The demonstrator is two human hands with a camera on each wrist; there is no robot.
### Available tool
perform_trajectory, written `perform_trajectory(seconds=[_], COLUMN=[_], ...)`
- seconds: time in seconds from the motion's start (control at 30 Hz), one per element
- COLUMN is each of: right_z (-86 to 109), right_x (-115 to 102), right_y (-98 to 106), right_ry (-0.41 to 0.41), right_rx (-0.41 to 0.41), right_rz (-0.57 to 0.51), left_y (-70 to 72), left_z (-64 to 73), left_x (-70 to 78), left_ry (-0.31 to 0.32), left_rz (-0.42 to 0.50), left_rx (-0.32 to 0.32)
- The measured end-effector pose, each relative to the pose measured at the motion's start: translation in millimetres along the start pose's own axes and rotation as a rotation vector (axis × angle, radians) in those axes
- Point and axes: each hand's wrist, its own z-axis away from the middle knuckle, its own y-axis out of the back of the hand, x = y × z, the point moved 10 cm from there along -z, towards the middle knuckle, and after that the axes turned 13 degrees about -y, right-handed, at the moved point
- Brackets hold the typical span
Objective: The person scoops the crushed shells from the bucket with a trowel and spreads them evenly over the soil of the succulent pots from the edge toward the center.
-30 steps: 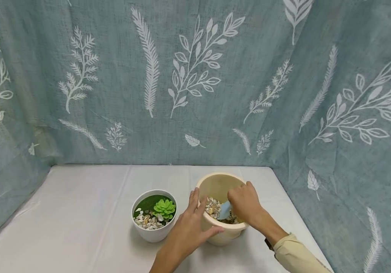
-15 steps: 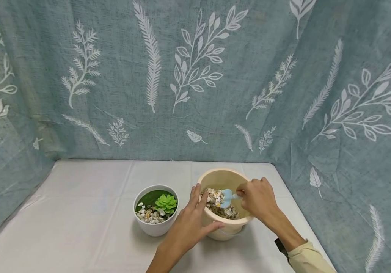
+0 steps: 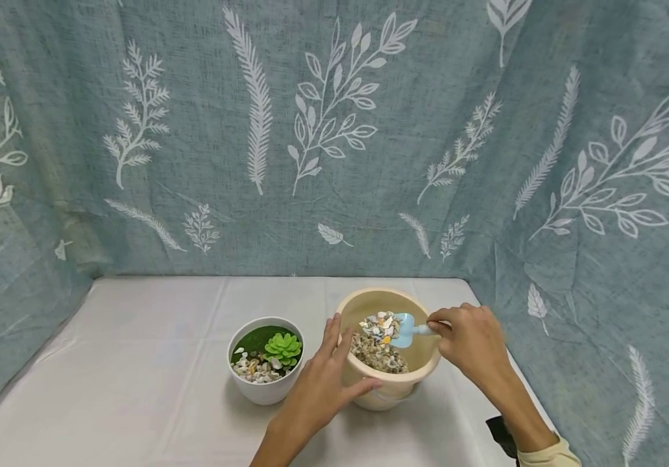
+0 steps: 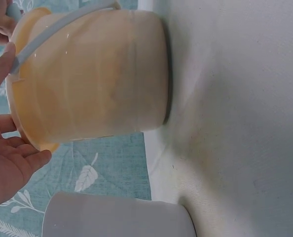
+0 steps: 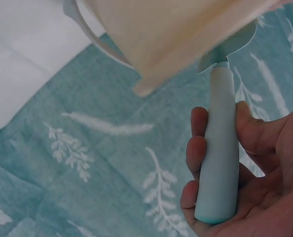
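Observation:
A cream bucket [image 3: 389, 389] stands on the table, part-filled with small shells and gravel [image 3: 377, 357]. My left hand [image 3: 316, 383] holds its near left rim, thumb on the front and fingers spread along the left side. My right hand [image 3: 474, 344] grips the pale handle of a light-blue toy shovel [image 3: 407, 331]. The shovel's scoop carries a heap of shells and pebbles [image 3: 381, 326] over the bucket's opening. In the right wrist view, fingers and thumb wrap the shovel handle [image 5: 218, 148], and the bucket wall hides part of the scoop.
Left of the bucket stands a white pot [image 3: 264, 391] with a green succulent [image 3: 283, 350], pebbles and a green base. The bucket's grey carrying handle [image 4: 62, 24] hangs at its side. A patterned blue-green cloth [image 3: 334, 130] closes off the table's [image 3: 135, 363] back and right.
My right hand has drawn up and to the right, lifting the shovel out of the shells with a load on its scoop. The left hand stays at the bucket rim.

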Motion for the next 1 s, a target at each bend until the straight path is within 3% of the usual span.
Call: perform_trajectory(seconds=[0.17, 0.37, 0.5, 0.57, 0.67, 0.77, 1.0], right_z=[-4.3, -6.8, -11.1, -15.4, -20.7, -22.2, -19.1], right_x=[-5, -13, -28, -42, -67, -91, -148], right_y=[5, 8, 8, 7, -2, -15, -54], right_ry=[-0.023, -0.063, -0.052, -0.025, 0.02, 0.062, 0.16], right_rx=[-0.023, -0.056, -0.074, -0.079, -0.097, -0.129, -0.203], right_rz=[-0.046, -0.072, -0.092, -0.109, -0.144, -0.174, -0.182], left_y=[5.2, 12.7, 32.0, 50.3, 78.7, 96.8, 93.9], left_z=[6.7, 12.8, 19.7, 27.3, 43.8, 61.1, 97.8], left_x=[-5.8, -11.0, -15.7, -25.5, -48.7, -73.7, -119.5], left_ry=[0.005, 0.02, 0.003, 0.019, 0.086, 0.175, 0.408], left_rz=[-0.042, 0.018, 0.029, 0.011, -0.004, 0.011, 0.151], left_rx=[0.008, -0.019, 0.011, 0.061, 0.138, 0.147, 0.008])
